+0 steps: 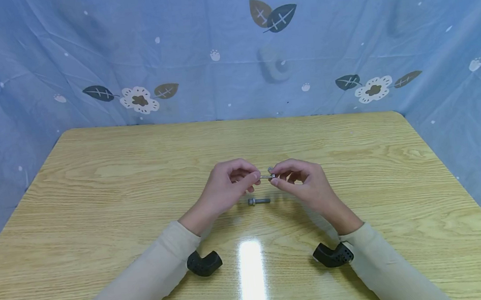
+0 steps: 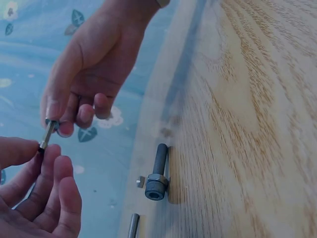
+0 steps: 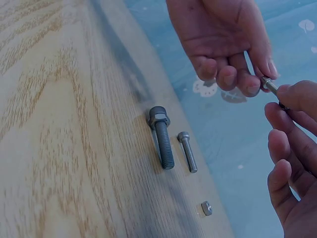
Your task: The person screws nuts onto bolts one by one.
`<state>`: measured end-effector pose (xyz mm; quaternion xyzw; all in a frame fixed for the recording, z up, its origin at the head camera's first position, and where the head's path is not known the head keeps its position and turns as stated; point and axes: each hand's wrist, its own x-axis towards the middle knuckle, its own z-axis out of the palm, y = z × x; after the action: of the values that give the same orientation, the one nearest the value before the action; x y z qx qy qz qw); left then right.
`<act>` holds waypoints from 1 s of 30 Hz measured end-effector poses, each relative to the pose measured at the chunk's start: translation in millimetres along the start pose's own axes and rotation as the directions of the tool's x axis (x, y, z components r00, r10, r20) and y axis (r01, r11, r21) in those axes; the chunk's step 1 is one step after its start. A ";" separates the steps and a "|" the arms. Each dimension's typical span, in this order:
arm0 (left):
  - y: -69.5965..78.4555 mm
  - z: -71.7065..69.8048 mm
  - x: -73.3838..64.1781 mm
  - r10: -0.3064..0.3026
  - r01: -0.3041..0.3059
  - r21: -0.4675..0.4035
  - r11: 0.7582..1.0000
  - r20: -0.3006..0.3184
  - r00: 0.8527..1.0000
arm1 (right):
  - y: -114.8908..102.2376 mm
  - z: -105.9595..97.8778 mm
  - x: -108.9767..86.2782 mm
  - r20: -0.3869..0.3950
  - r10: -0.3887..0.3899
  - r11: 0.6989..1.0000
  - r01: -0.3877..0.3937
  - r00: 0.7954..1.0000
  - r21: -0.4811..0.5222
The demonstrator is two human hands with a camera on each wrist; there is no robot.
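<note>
Between the fingertips of both hands is a small, slender metal bolt, held above the table. My left hand pinches one end between thumb and forefinger. At the other end, thumb and fingers of my right hand pinch it, partly covering what looks like a nut there. On the table below lies a larger dark hex-socket bolt with a nut up against its head. Beside it are a thinner silver bolt and a loose small nut.
The wood-grain table spreads around the hands. Blue patterned cloth hangs behind it and along both sides. Black wrist-worn mounts sit below each cuff, and a bright reflection shows near the front.
</note>
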<state>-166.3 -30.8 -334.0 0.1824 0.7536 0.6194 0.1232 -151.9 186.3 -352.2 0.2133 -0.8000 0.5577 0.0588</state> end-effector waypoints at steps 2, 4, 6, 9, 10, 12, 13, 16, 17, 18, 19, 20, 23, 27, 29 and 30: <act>-0.3 -0.1 -0.3 0.015 -0.015 0.007 1.000 -0.004 1.000 | 0.5 -0.3 -0.1 0.003 0.004 1.000 -0.004 1.000 -0.001; 0.3 -0.1 -0.7 0.022 -0.022 0.016 1.000 -0.008 1.000 | 0.6 -0.7 -0.2 0.007 0.010 1.000 -0.010 1.000 0.002; 1.0 0.0 -1.2 0.019 -0.019 0.024 1.000 -0.012 1.000 | 0.5 -0.8 -0.4 0.011 0.015 1.000 -0.015 1.000 0.006; 2.2 0.2 -1.8 0.002 -0.002 0.022 1.000 -0.011 1.000 | 0.4 -0.7 -0.5 0.014 0.014 1.000 -0.014 1.000 0.015; 2.1 0.3 -1.8 -0.002 0.002 0.021 1.000 -0.009 1.000 | 0.2 -0.7 -0.8 0.013 0.012 1.000 -0.012 1.000 0.017; 1.3 0.4 -1.7 -0.014 0.014 0.016 1.000 -0.002 1.000 | 0.0 -0.7 -0.9 0.012 0.010 1.000 -0.010 1.000 0.017; 0.9 0.5 -1.4 -0.018 0.018 0.007 1.000 0.004 1.000 | -0.2 -0.8 -1.0 0.010 0.010 1.000 -0.010 1.000 0.017; 0.0 0.5 -0.6 -0.032 0.032 0.001 0.999 0.012 0.999 | -1.2 -0.8 -1.3 0.008 0.019 1.000 -0.020 1.000 0.017; -0.3 0.6 -0.3 -0.037 0.037 -0.002 0.999 0.012 0.999 | -1.4 -0.8 -1.2 0.008 0.026 1.000 -0.026 1.000 0.015; -0.6 0.6 -0.1 -0.041 0.041 -0.004 0.999 0.013 0.999 | -1.7 -0.7 -1.3 0.007 0.031 0.999 -0.031 0.999 0.015; -0.3 0.7 -0.2 -0.042 0.042 -0.005 0.999 0.012 0.999 | -2.1 -0.6 -1.3 0.007 0.036 0.999 -0.036 0.999 0.015; -0.2 0.7 -0.2 -0.041 0.041 0.002 0.999 0.008 0.999 | -2.4 -0.5 -1.4 0.008 0.040 0.999 -0.040 0.999 0.012; 0.4 0.7 -0.8 -0.020 0.020 0.015 1.000 -0.002 1.000 | -3.2 -0.3 -1.6 0.011 0.048 0.999 -0.048 0.999 0.002; 0.7 0.5 -1.4 0.013 -0.012 0.024 1.000 -0.023 1.000 | -3.8 -0.1 -1.8 0.014 0.056 0.998 -0.056 0.998 -0.018; 0.7 0.6 -1.5 0.011 -0.011 0.019 1.000 -0.032 0.999 | -3.9 0.0 -1.8 0.014 0.054 0.998 -0.054 0.998 -0.021; 0.7 0.7 -1.4 0.011 -0.010 0.020 1.000 -0.035 0.999 | -4.0 0.0 -1.7 0.013 0.050 0.999 -0.050 0.999 -0.022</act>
<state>-164.6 -30.6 -333.5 0.1767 0.7607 0.6158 0.1050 -148.8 185.6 -349.3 0.1965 -0.8113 0.5490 0.0416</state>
